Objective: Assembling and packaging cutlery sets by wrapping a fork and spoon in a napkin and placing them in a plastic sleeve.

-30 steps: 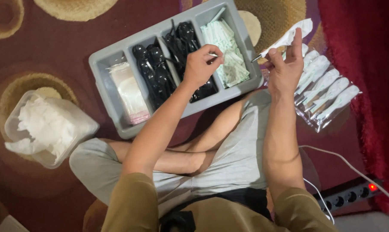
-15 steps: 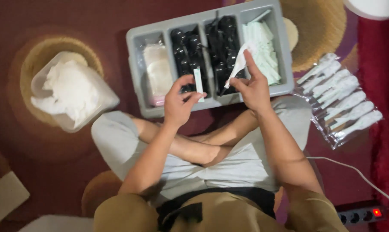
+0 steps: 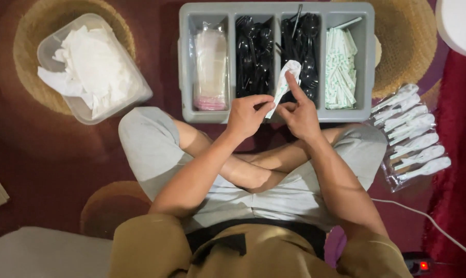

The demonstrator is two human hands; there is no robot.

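Both hands are meeting right at the near rim of the tray, and they're sharing one thing: a slim white wrapped bundle (image 3: 285, 84), looks like a napkin rolled around a utensil. Right hand (image 3: 301, 114) has it grasped, index finger stretched up along its length, while the left hand (image 3: 248, 114) pinches at the lower end with thumb and fingertips. So neither hand is loose, both are closed on that bundle, which sits tilted just above the tray's front wall, over the black cutlery.

Biggest to smallest around that: dark red patterned rug (image 3: 47, 154) under everything, person sitting cross-legged on it. Then the grey four-slot cutlery tray (image 3: 184, 67) straight ahead. Slots left to right: clear plastic sleeves (image 3: 210, 69), black plastic utensils (image 3: 253, 59), more black utensils (image 3: 307, 46), then small white paper packets (image 3: 340, 69). Off to the left, well apart, a clear tub of white napkins (image 3: 91, 67) on a round woven mat (image 3: 34, 38). To the right, beside the knee, a row of finished wrapped sets (image 3: 413, 136) in clear sleeves. A white cable (image 3: 428, 219) runs by the right leg to a power strip (image 3: 421, 265) with a red light.

What could go sideways, just my guess: the grip is only fingertips on a loose wrap, so if the left pinch slips the napkin could unroll and whatever's inside drops back into the tray. Also that cable's close enough to the leg to snag when shifting around.
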